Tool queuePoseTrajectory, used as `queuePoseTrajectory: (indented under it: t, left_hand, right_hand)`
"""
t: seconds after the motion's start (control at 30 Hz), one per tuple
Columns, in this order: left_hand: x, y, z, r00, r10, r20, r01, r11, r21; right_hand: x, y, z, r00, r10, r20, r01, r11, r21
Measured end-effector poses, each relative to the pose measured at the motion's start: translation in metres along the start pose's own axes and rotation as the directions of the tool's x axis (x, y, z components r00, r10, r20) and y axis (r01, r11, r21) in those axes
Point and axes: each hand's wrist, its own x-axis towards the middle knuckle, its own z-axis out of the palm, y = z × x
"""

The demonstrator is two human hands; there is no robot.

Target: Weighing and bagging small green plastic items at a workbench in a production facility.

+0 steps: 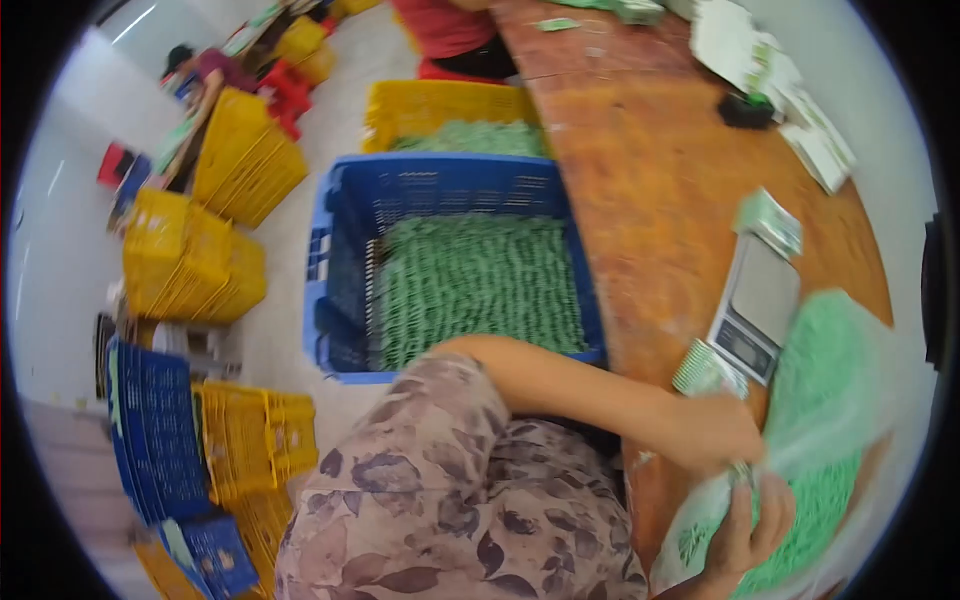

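Note:
At the lower right, my left hand (724, 435) reaches across and meets my right hand (754, 517) over a clear plastic bag (694, 532) with small green items in it. The fingers of my right hand are closed on the bag's gathered upper part; my left hand is blurred, and its fingertips are partly hidden. Behind both hands lies a large translucent bag full of green pieces (817, 480). Beside my left wrist is a small green-and-clear packet (709, 371), touching a digital scale (757, 300). Another green packet (772, 221) sits at the scale's far end.
A blue plastic crate (322, 300) with rows of green packets stands left of the wooden table (637, 187). Behind it is a yellow crate (450, 101). A person in red (457, 30) sits beyond. Stacked yellow crates (195, 255) and a blue crate (157, 427) line the left side.

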Motion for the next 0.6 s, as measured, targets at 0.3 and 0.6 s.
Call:
queuePoseTrajectory:
  t: [0.3,0.6]
  left_hand:
    - [-0.417,-0.166,-0.15,0.005,-0.276,-0.961,0.999,-0.043,0.018]
    - [-0.693,-0.188,-0.132,-0.419,-0.878,-0.232,0.659,-0.118,-0.743]
  right_hand:
    - [-0.026,-0.017,0.051,0.909,0.373,0.184,-0.414,0.851,0.323]
    - [-0.066,-0.012,-0.005,0.423,0.68,0.599,-0.664,0.682,-0.305]
